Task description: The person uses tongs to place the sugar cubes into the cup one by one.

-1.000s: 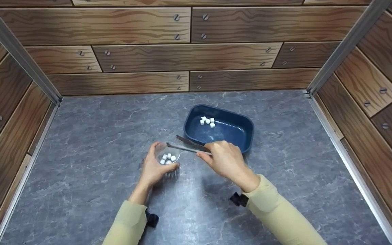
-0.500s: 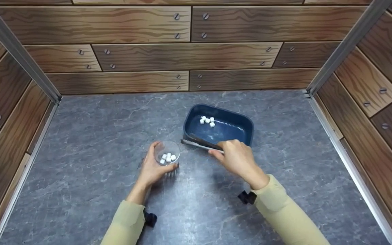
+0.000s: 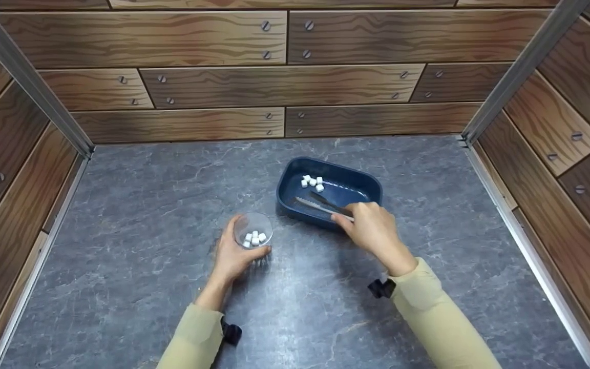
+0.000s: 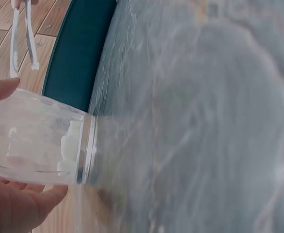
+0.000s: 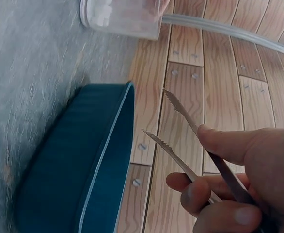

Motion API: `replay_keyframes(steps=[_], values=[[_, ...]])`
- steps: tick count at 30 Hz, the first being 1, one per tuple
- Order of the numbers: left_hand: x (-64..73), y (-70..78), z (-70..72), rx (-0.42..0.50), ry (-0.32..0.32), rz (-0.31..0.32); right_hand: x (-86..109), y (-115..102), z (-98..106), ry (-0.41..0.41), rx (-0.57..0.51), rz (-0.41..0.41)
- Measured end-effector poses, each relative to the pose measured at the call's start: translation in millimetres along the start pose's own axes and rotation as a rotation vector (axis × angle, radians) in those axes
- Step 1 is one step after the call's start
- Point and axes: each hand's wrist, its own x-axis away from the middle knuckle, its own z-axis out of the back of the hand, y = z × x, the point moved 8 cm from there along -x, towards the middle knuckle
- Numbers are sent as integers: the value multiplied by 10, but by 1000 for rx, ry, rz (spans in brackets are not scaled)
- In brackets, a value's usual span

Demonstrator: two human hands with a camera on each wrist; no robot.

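Observation:
My left hand point(image 3: 234, 256) grips a clear plastic cup point(image 4: 40, 131) around its side, thumb and fingers on opposite walls. Several small white cubes point(image 3: 255, 238) lie at the bottom of the cup. Metal tongs with serrated tips point(image 5: 181, 109) are in my right hand point(image 3: 374, 230), held between thumb and fingers. Their two arms stand apart with nothing between them. In the head view the tong tips overlap the near part of a dark blue rectangular tub point(image 3: 349, 193). More white cubes point(image 3: 313, 182) sit together at the tub's far left.
The tub stands right of the cup on a grey marbled surface point(image 3: 146, 215). Wood-patterned panels point(image 3: 223, 87) wall in the back and both sides, with metal strips point(image 3: 525, 61) along the corners.
My right hand has carried the tongs from above the cup rightward and away from me, over the tub. The left hand and cup have stayed nearly still.

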Motion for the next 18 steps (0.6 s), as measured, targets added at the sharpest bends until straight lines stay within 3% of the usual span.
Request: replay_keyframes(steps=[6,13,18], values=[[65,25,-38,24,57,0,-97,131,-20,5,42,-41],[100,47,-51,49,112,-53,-192,249,-58,2,87,-82],[107,37,-67,40,138,-46,-267,311,-89,-1,133,-106]])
